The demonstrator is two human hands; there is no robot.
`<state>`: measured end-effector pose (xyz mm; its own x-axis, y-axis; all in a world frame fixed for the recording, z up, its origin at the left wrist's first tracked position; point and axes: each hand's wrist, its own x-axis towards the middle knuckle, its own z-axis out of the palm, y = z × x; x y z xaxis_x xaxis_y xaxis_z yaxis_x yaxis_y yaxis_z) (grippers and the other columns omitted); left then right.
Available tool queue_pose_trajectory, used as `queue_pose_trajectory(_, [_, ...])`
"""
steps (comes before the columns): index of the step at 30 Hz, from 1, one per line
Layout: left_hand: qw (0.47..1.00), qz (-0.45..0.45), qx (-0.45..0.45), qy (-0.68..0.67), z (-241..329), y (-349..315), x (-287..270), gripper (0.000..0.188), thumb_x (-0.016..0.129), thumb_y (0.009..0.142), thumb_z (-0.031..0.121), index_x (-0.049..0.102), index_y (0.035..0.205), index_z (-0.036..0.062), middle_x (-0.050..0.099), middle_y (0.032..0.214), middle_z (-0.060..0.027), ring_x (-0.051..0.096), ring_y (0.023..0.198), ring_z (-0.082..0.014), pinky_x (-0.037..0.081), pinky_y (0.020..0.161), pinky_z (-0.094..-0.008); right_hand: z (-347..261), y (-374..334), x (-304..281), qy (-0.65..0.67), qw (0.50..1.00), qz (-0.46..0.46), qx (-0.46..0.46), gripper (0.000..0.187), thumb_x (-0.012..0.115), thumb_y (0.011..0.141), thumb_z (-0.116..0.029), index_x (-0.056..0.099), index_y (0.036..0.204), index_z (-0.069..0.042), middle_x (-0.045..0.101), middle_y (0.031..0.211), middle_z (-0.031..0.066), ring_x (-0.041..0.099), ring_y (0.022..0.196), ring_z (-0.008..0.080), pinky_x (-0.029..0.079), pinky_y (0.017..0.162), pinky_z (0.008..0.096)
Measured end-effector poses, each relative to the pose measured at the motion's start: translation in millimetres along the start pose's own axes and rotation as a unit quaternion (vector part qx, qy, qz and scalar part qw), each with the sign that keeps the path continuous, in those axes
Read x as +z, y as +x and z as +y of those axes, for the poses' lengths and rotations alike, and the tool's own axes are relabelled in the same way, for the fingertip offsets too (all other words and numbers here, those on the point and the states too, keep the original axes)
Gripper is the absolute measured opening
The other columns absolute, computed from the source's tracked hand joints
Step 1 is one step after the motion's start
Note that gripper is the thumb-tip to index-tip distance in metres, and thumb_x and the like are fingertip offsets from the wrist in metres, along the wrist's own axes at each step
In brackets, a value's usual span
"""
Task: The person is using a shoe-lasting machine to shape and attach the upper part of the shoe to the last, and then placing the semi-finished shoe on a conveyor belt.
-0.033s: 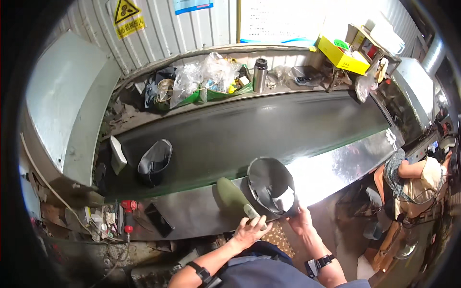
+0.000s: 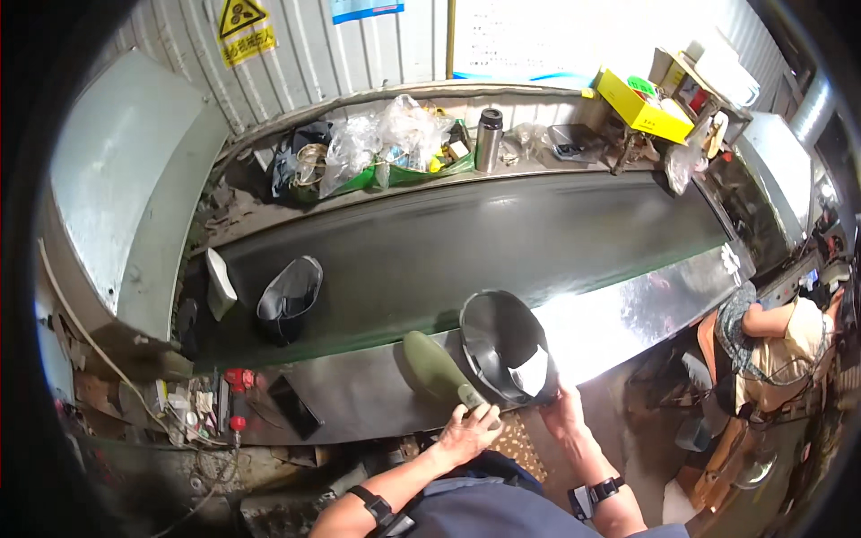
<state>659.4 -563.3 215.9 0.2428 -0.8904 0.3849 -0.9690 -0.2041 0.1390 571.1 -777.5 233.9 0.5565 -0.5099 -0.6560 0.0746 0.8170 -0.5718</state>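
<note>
A wide black boot shaft [image 2: 489,336] lies at the near edge of the bench, its open mouth facing up toward me. Inside its lower right rim shows a white piece [image 2: 529,370]. Directly to its left is a long green boot sole [image 2: 430,366] with a narrow pale heel end. Whether sole and shaft are one boot I cannot tell. My left hand [image 2: 468,430] is closed around the green sole's heel end. Cupping the shaft's lower right side, my right hand [image 2: 563,414] has its fingers partly hidden beneath.
On the dark belt [image 2: 404,260] stand another black boot shaft [image 2: 290,296] and a white sole [image 2: 221,285]. A phone [image 2: 295,407] and a red tool [image 2: 239,394] lie at left. Behind are plastic bags [image 2: 404,134], a steel flask [image 2: 488,142] and a yellow box [image 2: 641,108]. Another person [image 2: 780,345] sits at right.
Both hands keep their hold in nearly the same place. The white piece inside the shaft shows a slightly different outline.
</note>
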Motion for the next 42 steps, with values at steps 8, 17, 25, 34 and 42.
queue_pose_trajectory(8, [0.272, 0.017, -0.507, -0.817, -150, 14, -31, 0.046, 0.056, 0.098, 0.042, 0.065, 0.113, -0.0009, 0.070, 0.111, -0.0143, 0.068, 0.099, -0.0266, 0.053, 0.093, -0.0444, 2, -68, -11, -0.615, 0.581, -0.364, -0.389, 0.022, 0.079, 0.078, -0.009, 0.071, 0.098, -0.007, 0.061, 0.075, 0.0067, 0.061, 0.072, 0.0247, 0.049, 0.103, 0.0514])
queue_pose_trajectory(17, [0.775, 0.042, -0.593, -0.212, -176, 36, 34, 0.024, 0.071, 0.089, 0.027, 0.076, 0.100, 0.0068, 0.071, 0.102, -0.0159, 0.068, 0.097, -0.0324, 0.052, 0.088, -0.0441, 89, -33, -27, -0.588, 0.486, -0.291, -0.578, 0.034, 0.083, 0.071, -0.006, 0.069, 0.102, -0.007, 0.057, 0.096, 0.0125, 0.062, 0.104, 0.0417, 0.054, 0.092, 0.0496])
queue_pose_trajectory(25, [0.723, 0.140, -0.650, -0.188, -171, 38, 50, 0.027, 0.059, 0.096, 0.031, 0.070, 0.097, 0.0059, 0.070, 0.096, -0.0208, 0.066, 0.095, -0.0413, 0.050, 0.080, -0.0490, 105, -13, -20, -0.433, 0.702, -0.223, -0.518, 0.092, 0.090, 0.068, -0.008, 0.039, 0.144, 0.004, 0.040, 0.141, 0.0244, 0.050, 0.126, 0.0421, 0.049, 0.098, 0.0462])
queue_pose_trajectory(34, [0.645, 0.079, -0.703, -0.289, -149, -10, 58, 0.042, 0.065, 0.091, 0.038, 0.067, 0.106, -0.0002, 0.070, 0.105, -0.0220, 0.067, 0.100, -0.0356, 0.050, 0.087, -0.0463, 70, -10, -42, -0.547, 0.719, -0.317, -0.288, 0.074, 0.084, 0.078, -0.019, 0.048, 0.137, 0.007, 0.057, 0.131, 0.0261, 0.058, 0.123, 0.0365, 0.046, 0.103, 0.0394])
queue_pose_trajectory(42, [0.718, -0.014, -0.675, -0.171, -131, 42, 48, 0.067, 0.075, 0.072, 0.048, 0.059, 0.115, -0.0003, 0.064, 0.115, -0.0260, 0.059, 0.114, -0.0423, 0.048, 0.099, -0.0482, 92, 38, -84, -0.560, 0.666, -0.414, -0.269, 0.104, 0.086, 0.077, -0.026, 0.020, 0.152, 0.006, 0.031, 0.151, 0.0311, 0.030, 0.143, 0.0472, 0.025, 0.119, 0.0463])
